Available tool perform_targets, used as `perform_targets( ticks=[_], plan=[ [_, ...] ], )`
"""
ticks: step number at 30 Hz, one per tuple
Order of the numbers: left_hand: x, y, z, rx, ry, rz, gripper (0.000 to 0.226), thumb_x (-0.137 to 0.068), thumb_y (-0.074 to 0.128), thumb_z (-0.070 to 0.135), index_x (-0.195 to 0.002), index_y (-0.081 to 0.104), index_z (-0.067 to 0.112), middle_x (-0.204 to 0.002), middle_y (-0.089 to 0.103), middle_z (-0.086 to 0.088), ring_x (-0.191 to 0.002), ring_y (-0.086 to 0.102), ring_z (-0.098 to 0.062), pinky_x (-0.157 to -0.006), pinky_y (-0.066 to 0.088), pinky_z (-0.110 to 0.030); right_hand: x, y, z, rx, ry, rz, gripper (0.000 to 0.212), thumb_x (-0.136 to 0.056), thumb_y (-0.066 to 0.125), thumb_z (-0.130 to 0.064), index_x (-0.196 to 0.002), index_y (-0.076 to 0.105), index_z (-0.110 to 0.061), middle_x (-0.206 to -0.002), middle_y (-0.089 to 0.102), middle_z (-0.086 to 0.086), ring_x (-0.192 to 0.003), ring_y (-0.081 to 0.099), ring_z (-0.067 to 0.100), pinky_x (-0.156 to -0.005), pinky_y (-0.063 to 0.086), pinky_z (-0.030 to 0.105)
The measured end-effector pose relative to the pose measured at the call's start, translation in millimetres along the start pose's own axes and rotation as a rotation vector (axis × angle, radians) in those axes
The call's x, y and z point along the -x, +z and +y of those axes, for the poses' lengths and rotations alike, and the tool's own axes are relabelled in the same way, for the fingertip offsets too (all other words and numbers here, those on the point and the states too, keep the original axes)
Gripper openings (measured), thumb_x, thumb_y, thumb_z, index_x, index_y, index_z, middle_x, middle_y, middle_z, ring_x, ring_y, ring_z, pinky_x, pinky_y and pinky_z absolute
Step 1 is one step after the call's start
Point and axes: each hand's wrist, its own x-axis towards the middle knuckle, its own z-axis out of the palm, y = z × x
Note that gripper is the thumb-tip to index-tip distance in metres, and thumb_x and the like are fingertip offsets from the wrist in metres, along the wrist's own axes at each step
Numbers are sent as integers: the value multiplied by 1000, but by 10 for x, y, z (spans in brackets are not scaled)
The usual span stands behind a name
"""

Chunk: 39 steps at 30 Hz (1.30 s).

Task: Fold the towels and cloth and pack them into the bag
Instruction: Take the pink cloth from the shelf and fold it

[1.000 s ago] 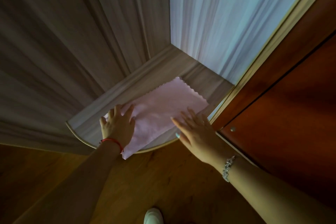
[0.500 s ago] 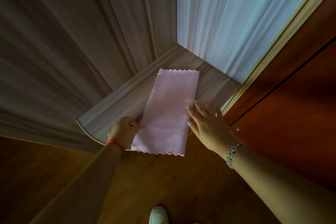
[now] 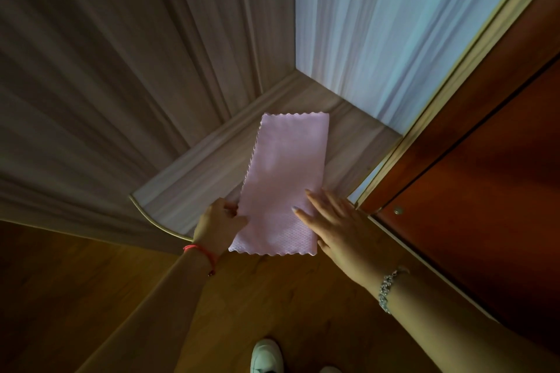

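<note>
With my left hand (image 3: pixel 216 228) pinching the long pink scallop-edged cloth (image 3: pixel 285 179) and my right hand (image 3: pixel 336 227), flat-fingered, pinning it to the wood-grain shelf (image 3: pixel 194 188), I steady it for folding.

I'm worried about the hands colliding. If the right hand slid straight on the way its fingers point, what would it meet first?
The right hand would likely cross only the pink cloth under it, then bare shelf; the left hand looks off that line.

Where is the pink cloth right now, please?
Centre of the head view: the pink cloth lies on the wooden shelf between the left hand and right hand.
</note>
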Motion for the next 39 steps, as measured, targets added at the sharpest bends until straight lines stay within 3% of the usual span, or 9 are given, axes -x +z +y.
perform_targets(
  ticks=[5, 11, 14, 19, 23, 25, 28, 32, 39],
  plan=[
    [15, 4, 5, 121, 0, -36, 16, -70, 69, 22, -64, 55, 18, -66, 57, 0, -71, 54, -21, -59, 41, -23, -14, -12, -12, -55, 7, 91, 75, -51, 86, -13, -119, 60, -30, -137, 54, 4, -124, 52, 29, -96, 40, 38],
    [97, -98, 115, 415, 88, -116, 31, -86, 56, -8, -96, 58, 21, -61, 54, -4, -42, 50, -1, -42, 38, -11, 45, -92, 66, -221, -28, 207, 50, -70, 62, -13, -119, 54, -22, -124, 62, 6, -119, 56, 26, -95, 42, 34],
    [94, -142, 150, 325, 139, -154, 29, -89, 55, -1, -84, 67, 25, -61, 59, 11, -61, 43, -11, -48, 35, -12, 17, -176, 103, -299, 17, 261, 37, -80, 42, -21, -111, 62, -16, -113, 67, 4, -112, 60, 24, -92, 51, 37],
    [64, -215, 157, 154, 230, -360, 56, -84, 41, -17, -118, 58, 24, -91, 58, -3, -75, 47, -10, -64, 39, -10, -43, -289, 139, -525, 225, 343, 40, -86, 35, -29, -99, 67, -8, -85, 64, -4, -82, 62, 10, -70, 48, 14],
    [25, -185, 145, 127, 361, -305, 56, -77, 57, -14, -105, 69, 32, -86, 73, 16, -80, 61, 3, -80, 46, -11, -131, -379, 148, -706, 320, 395, 26, -89, 41, -16, -92, 64, -5, -63, 50, -19, -53, 52, -7, -44, 33, 5],
    [43, -145, 186, 191, 352, -237, 47, -77, 60, -17, -104, 71, 20, -72, 70, 27, -76, 63, 8, -77, 48, -7, -158, -394, 140, -765, 363, 393, 29, -88, 38, -17, -94, 63, -5, -64, 60, -4, -51, 56, -1, -41, 37, 10],
    [19, -106, 174, 229, 341, -131, 64, -77, 61, -15, -73, 72, 47, -66, 71, 19, -75, 62, -5, -74, 49, -13, -195, -407, 110, -882, 422, 380, 31, -86, 35, -22, -96, 62, -10, -76, 67, 8, -65, 65, 19, -54, 54, 35],
    [-21, -106, 187, 199, 379, -127, 63, -73, 70, -8, -69, 69, 55, -81, 68, 8, -76, 61, -2, -77, 47, -15, -268, -411, 100, -984, 468, 379, 38, -86, 34, -33, -84, 58, -3, -70, 61, 19, -61, 57, 33, -52, 44, 45],
    [-139, 74, 279, 414, 195, -113, 21, -81, 66, 3, -74, 73, 21, -65, 65, 12, -54, 57, 10, -61, 44, -10, -352, -331, 205, -901, 559, 354, 36, -98, 42, -16, -61, 40, -19, -50, 32, -6, -39, 30, 5, -41, 21, 15]
  ],
)
